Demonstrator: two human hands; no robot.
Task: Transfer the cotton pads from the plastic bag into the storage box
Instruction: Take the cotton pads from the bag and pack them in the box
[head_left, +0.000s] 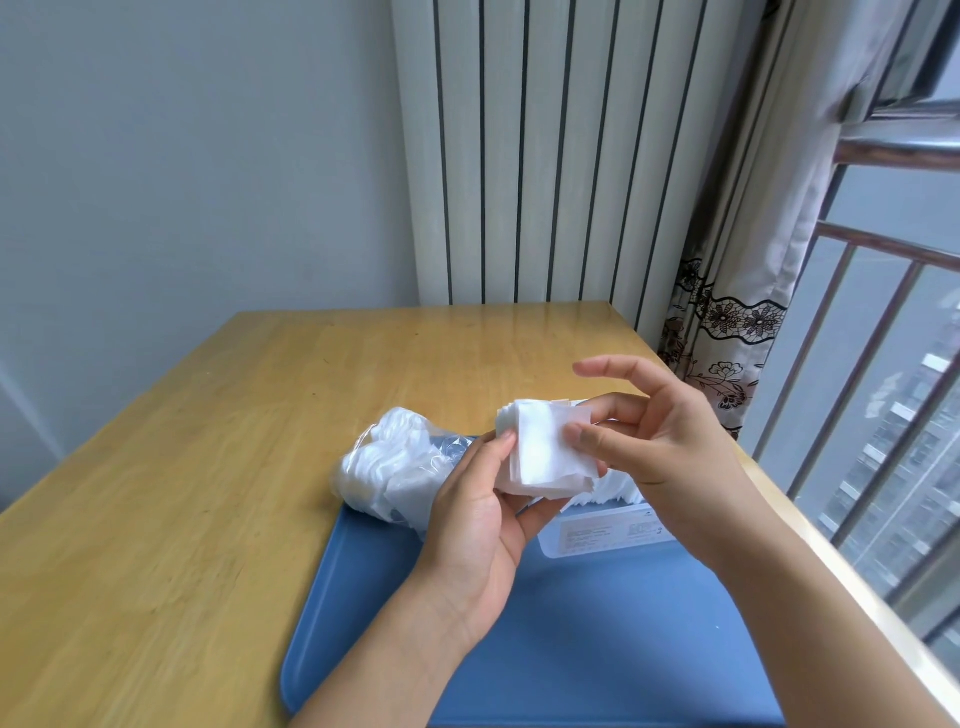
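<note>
Stack of cotton pads (545, 449): pinched by left hand (478, 514) and right hand (660, 436) above blue tray (571, 649). Plastic bag (384, 467): tray's far-left corner. Storage box (608, 525): tray's far edge.

Wooden table (218, 467) against pale wall (182, 156); ribbed white radiator (545, 156); patterned curtain (737, 291); barred window (883, 389) right.

The left hand (478, 525) and the right hand (654, 436) are bare; both forearms show no sleeve.

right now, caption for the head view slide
Both hands hold a stack of cotton pads above the blue tray.
</note>
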